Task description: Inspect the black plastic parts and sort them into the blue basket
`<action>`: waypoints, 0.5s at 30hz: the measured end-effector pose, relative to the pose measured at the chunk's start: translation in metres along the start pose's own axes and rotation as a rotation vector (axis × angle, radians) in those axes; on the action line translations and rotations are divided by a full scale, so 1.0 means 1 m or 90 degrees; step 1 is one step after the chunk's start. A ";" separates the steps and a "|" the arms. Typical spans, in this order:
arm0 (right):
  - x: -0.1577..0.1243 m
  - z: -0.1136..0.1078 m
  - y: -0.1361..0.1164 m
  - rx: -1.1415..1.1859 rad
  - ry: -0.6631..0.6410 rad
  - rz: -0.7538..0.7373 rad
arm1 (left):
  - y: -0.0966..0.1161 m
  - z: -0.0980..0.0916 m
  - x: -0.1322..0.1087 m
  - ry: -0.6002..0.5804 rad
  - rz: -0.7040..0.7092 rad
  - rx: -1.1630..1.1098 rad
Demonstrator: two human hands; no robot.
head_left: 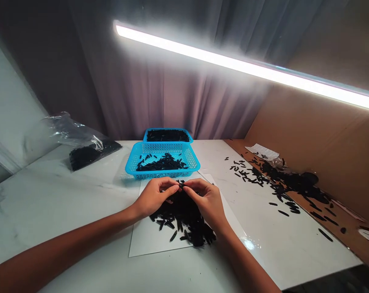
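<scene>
My left hand [158, 194] and my right hand [205, 198] meet at the middle, thumbs and forefingers closed on a small black piece [181, 185]. Its exact kind is too small to make out. Below them, a heap of slim black pieces [187, 219] lies on a white sheet [153, 242], partly covered by my fingers. Just beyond my fingertips stands a blue plastic basket [132, 165], with a loose layer of similar black pieces [164, 162] in it.
Behind it sits a second blue basket [145, 136], filled with black pieces. A clear plastic bag [80, 136] with black contents lies at the left. More black pieces [294, 183] are scattered over the right side and a brown board [349, 221]. A bright tube light [233, 61] hangs above.
</scene>
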State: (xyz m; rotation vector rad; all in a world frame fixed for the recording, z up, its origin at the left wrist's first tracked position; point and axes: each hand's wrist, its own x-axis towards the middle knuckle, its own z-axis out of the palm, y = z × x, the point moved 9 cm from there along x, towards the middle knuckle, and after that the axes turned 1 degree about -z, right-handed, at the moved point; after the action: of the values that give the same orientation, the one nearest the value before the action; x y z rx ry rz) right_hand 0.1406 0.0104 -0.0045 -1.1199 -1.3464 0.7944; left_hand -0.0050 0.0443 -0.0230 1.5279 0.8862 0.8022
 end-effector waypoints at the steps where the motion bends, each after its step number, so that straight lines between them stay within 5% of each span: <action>1: 0.000 0.001 0.002 0.014 -0.005 0.009 | 0.001 0.000 -0.001 0.001 0.000 0.006; 15: -0.001 0.004 0.013 0.125 -0.038 0.110 | 0.006 -0.002 -0.003 0.021 0.018 0.035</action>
State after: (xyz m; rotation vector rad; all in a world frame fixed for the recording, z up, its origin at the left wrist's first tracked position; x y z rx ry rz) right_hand 0.1386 0.0139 -0.0175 -1.0733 -1.2023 1.0709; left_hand -0.0079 0.0418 -0.0164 1.5819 0.9190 0.8314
